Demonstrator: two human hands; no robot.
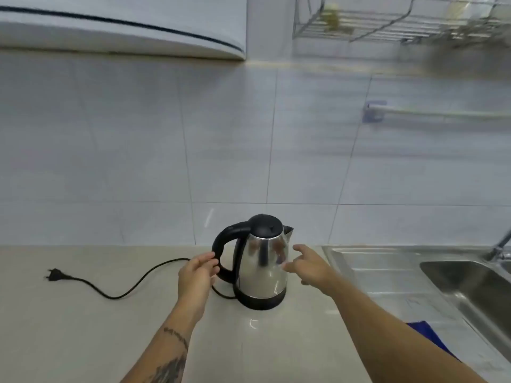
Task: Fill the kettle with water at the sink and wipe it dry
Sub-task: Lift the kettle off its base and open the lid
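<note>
1. Left hand [197, 275]: fingers loosely extended and apart, reaching toward the black handle [221, 251] of the kettle. The fingertips lie at the handle's outer curve; contact cannot be confirmed, and nothing is gripped.
2. Right hand [309, 265]: fingers spread and relaxed, just beside the right flank of the kettle body. It holds nothing (motion blur obscures the fingertips).
3. Kettle [261, 268]: stainless-steel body with a black lid, black handle and black base [261, 301]. It stands upright on the desk [83, 327], between the two hands, with the spout [288, 232] facing right toward the sink and the handle facing left. The lid is closed.
4. Power cord [132, 283]: black, runs from the kettle base leftward across the desk in a loose curve and ends in a plug [55, 275] lying flat on the desk surface, well apart from the kettle.
5. Sink [467, 288]: stainless steel, set into the desk to the right of the kettle, with a drainboard [387, 272] on the near-left side and the basin further right. A tap [500, 248] stands at its rear edge.
6. Blue cloth [425, 335]: lies on the drainboard area, partly hidden behind the right forearm.
7. Wall: white tiles behind the desk, carrying a rail [431, 114] and a wire rack [387, 23] above the sink.
</note>
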